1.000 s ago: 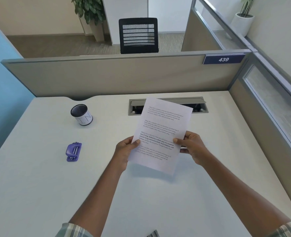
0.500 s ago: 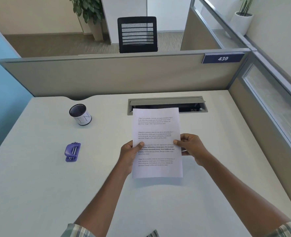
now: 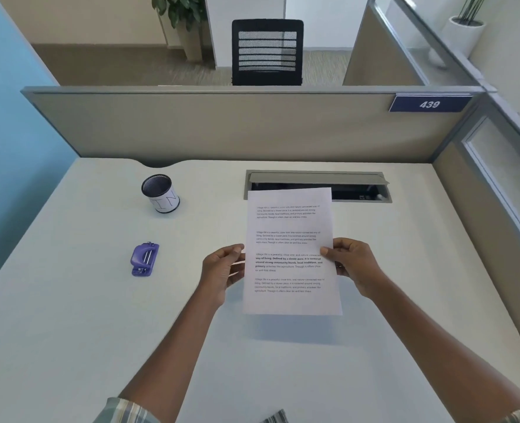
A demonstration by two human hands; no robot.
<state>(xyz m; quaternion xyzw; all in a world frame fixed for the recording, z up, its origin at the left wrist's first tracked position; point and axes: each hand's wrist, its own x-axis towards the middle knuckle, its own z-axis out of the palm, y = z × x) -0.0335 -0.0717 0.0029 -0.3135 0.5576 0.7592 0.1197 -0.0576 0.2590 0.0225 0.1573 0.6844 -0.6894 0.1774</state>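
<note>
Over the pale, smooth bench (image 3: 100, 331), the left hand (image 3: 222, 274) and right hand (image 3: 354, 267) each have a pinching grip on one long edge of the printed sheet (image 3: 289, 227), thumbs on its face. The sheet is upright above the bench, flat and square. It looks feather-light and floppy, quick to crease, so holding both side edges at mid-height should keep it taut. Further out sit a purple plastic hole punch (image 3: 144, 259), a round mesh-lined pen cup (image 3: 160, 193), then the grey cable hatch (image 3: 316, 178).

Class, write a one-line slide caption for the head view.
Left hand and right hand hold a printed sheet above the desk.
</note>
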